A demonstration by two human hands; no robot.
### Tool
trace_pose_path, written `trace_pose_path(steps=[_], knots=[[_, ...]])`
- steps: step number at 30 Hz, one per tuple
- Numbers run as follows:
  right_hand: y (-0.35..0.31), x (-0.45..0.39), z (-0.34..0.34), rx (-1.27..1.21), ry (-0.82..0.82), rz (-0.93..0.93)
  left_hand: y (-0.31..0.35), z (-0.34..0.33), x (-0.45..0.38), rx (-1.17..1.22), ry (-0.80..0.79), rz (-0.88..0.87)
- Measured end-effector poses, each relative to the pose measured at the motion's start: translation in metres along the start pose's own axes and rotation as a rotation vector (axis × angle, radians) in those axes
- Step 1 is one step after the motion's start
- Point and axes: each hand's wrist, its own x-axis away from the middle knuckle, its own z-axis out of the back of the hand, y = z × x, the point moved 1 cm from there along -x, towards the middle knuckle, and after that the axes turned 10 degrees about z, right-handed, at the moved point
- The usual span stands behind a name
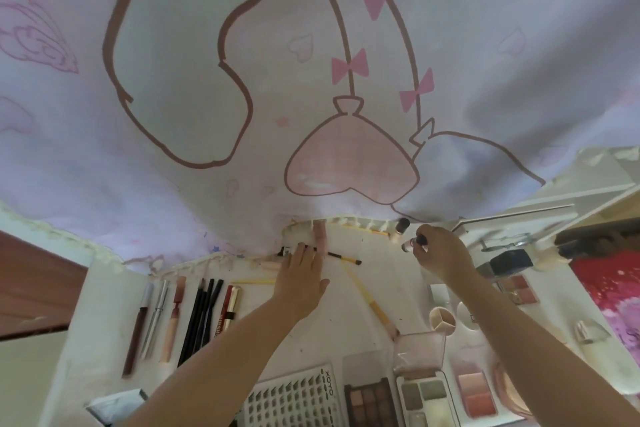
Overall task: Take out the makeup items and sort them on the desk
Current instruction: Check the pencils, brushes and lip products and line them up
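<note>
A pale lilac curtain (173, 149) bears brown outlines and pink bows above black pencils (202, 315) on the white desk (329, 315).

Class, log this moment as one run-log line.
left hand: open, flat on brush | right hand: holds small bottle | pencils: lined up at left | palettes: near edge

We count two hands over the desk (346, 329): the left hand (300, 282) and the right hand (441, 253). Along the desk's left edge we see three slim tubes (157, 319), then three black pencils (202, 317), then two gold-capped lipsticks (228, 310). Near the front edge we count three eyeshadow palettes (372, 400) and one white lash tray (294, 399). We make out two yellow-handled brushes (372, 305) mid-desk, and two small bottles (401, 227) at the back edge.
</note>
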Motion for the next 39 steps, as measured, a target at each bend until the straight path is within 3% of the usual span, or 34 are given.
trace_pose_path(steps=[4,12,16,19,22,26,30,32,39], knots=[[0.004,-0.017,-0.011,0.073,-0.04,-0.027,-0.009,-0.015,-0.009,-0.011,-0.055,0.008],[0.011,-0.027,-0.021,0.138,-0.117,-0.076,-0.019,-0.04,-0.019,0.053,0.11,-0.008],[0.015,-0.026,-0.025,0.086,-0.151,-0.088,-0.02,-0.06,-0.022,0.078,0.039,-0.052],[0.015,-0.023,-0.024,0.093,-0.156,-0.092,-0.022,-0.066,-0.018,0.079,0.121,-0.057],[0.005,-0.016,-0.018,0.217,-0.052,-0.092,-0.02,-0.064,-0.016,0.053,0.189,-0.091],[-0.029,0.001,-0.015,0.27,0.143,0.12,-0.02,-0.06,-0.015,0.062,0.121,-0.104],[-0.078,-0.009,-0.04,0.086,-0.148,0.161,-0.035,-0.057,-0.017,0.075,0.1,-0.092],[-0.096,-0.021,-0.054,0.01,-0.216,0.146,-0.043,-0.056,-0.016,0.105,0.09,-0.079],[-0.132,-0.061,-0.084,-0.09,-0.263,-0.04,-0.061,-0.062,-0.023,0.138,0.169,0.044]])
